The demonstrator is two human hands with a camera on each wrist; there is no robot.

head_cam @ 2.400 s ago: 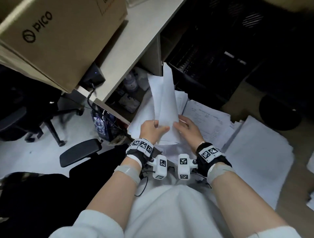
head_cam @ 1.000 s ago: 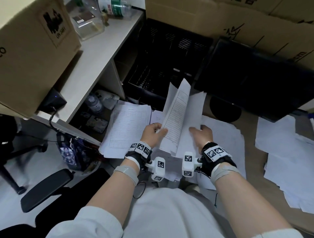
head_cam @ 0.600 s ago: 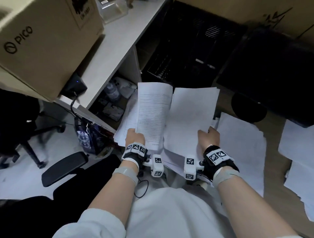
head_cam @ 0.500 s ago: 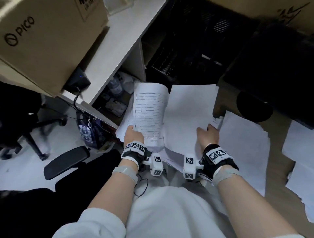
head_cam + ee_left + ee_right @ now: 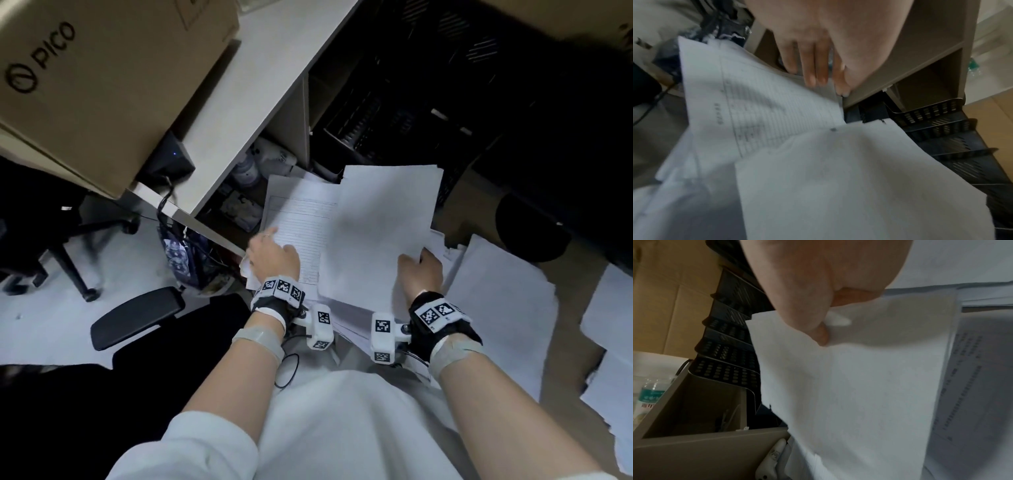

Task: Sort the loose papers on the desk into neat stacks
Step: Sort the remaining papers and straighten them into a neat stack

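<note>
My left hand (image 5: 272, 255) lies on a printed, lined sheet (image 5: 301, 219) that tops a pile at the left. In the left wrist view its straight fingers (image 5: 813, 68) touch the far edge of that sheet (image 5: 756, 105). My right hand (image 5: 419, 269) grips a bundle of blank white sheets (image 5: 380, 222) by the near right corner and holds it over the middle. The right wrist view shows the thumb (image 5: 821, 335) pinching that bundle (image 5: 859, 386). The bundle overlaps the printed sheet's right edge.
A larger paper pile (image 5: 500, 308) lies to the right, with more loose sheets (image 5: 609, 342) at the far right. Stacked black letter trays (image 5: 394, 113) stand behind the papers. A cardboard box (image 5: 96, 78) sits on a white desk (image 5: 260, 85) on the left. A chair armrest (image 5: 137, 317) is near my left arm.
The sheets held upright between both hands were parted. The printed sheet went down flat onto the left pile, and my left hand now rests on it. The right hand kept the blank bundle.
</note>
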